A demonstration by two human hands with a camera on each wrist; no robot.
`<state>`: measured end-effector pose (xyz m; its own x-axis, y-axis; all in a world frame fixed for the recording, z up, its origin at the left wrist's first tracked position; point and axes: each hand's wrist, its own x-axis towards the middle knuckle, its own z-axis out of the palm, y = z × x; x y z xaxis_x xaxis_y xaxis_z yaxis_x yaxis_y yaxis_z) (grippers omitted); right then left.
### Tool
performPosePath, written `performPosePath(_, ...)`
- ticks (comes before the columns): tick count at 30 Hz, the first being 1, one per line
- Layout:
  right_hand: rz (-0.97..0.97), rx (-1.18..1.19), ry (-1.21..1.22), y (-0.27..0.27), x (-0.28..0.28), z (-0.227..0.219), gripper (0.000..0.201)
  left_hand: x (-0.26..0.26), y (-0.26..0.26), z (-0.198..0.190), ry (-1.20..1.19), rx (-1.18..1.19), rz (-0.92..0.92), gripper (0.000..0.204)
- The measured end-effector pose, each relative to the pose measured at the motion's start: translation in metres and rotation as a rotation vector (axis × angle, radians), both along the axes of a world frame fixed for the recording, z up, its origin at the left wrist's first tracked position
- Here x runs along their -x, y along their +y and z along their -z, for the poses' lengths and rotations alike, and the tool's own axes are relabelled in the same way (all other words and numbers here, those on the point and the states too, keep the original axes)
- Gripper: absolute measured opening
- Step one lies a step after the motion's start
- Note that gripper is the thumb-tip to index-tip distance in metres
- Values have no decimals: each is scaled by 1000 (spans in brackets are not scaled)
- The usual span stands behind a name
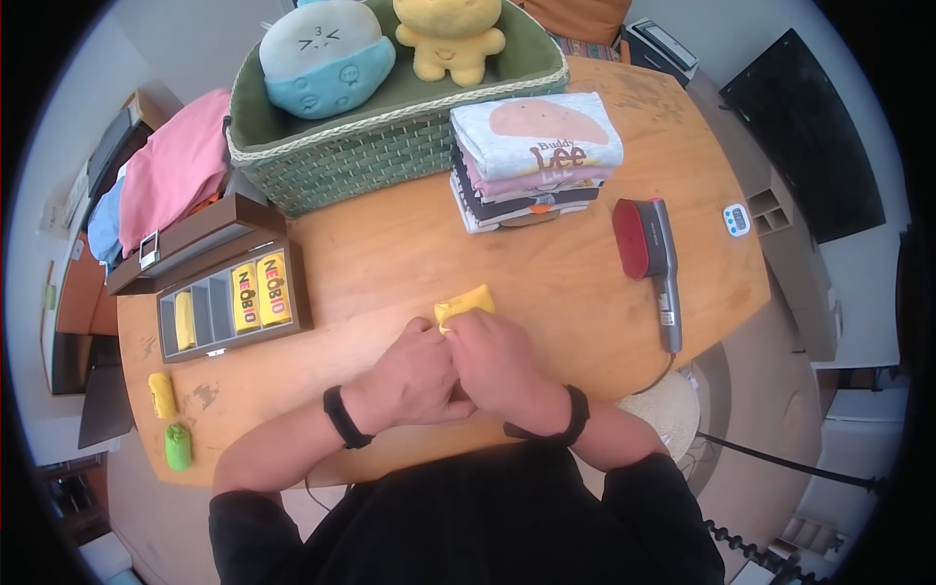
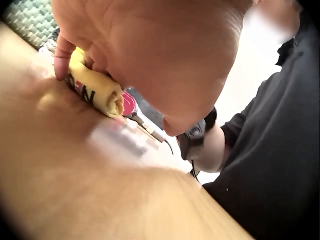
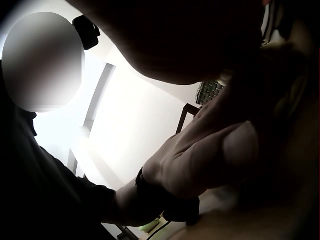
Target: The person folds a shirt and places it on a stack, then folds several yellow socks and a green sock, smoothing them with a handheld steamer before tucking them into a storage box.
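Observation:
A small yellow cloth bundle (image 1: 466, 300) lies on the table in front of the person, both hands at its near edge. Around it curl fingers of the left hand (image 1: 414, 375), and the right hand (image 1: 502, 366) grips it from the other side, the two hands touching. The left wrist view shows it as a yellow roll (image 2: 97, 90) with dark letters and a folded open end, under the left hand (image 2: 160, 50). The right wrist view is dark; there the left hand (image 3: 190, 165) shows beneath the right palm (image 3: 165, 40), and the fingertips are hidden.
An open brown box (image 1: 302, 302) at left holds yellow rolls in compartments. Yellow (image 1: 161, 395) and green (image 1: 177, 448) rolls lie nearer. Behind stand a green basket (image 1: 351, 166) with plush toys and folded shirts (image 1: 536, 146). A hairbrush (image 1: 663, 253) and timer (image 1: 736, 219) lie right.

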<state>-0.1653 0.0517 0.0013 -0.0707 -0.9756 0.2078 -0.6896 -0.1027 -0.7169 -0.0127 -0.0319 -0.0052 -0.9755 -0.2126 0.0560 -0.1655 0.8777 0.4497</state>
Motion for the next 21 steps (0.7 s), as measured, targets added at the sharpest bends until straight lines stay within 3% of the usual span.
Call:
performPosePath(5,33,43,22,26,4,20,9,-6,-5,3,-102,46,4,52)
performPosePath(7,92,115,64,32,8,21,9,-4,-4,4,82,42,-38,53)
performPosePath(11,98,55,52,47,2,29,11,4,2,6,143,119,-57,49)
performPosePath(12,102,38,21,48,-3,28,11,5,2,4,56,152,-50,47)
performPosePath(14,101,20,-11,47,-10,25,11,5,3,7,-30,184,-49,46)
performPosePath(16,-45,29,-132,38,-13,11,9,5,3,15,56,196,-58,39)
performPosePath(19,30,-52,-3,19,-8,13,11,1,1,13,-40,180,-35,39)
performPosePath(21,79,-91,19,8,-1,7,13,0,1,15,21,169,-44,41)
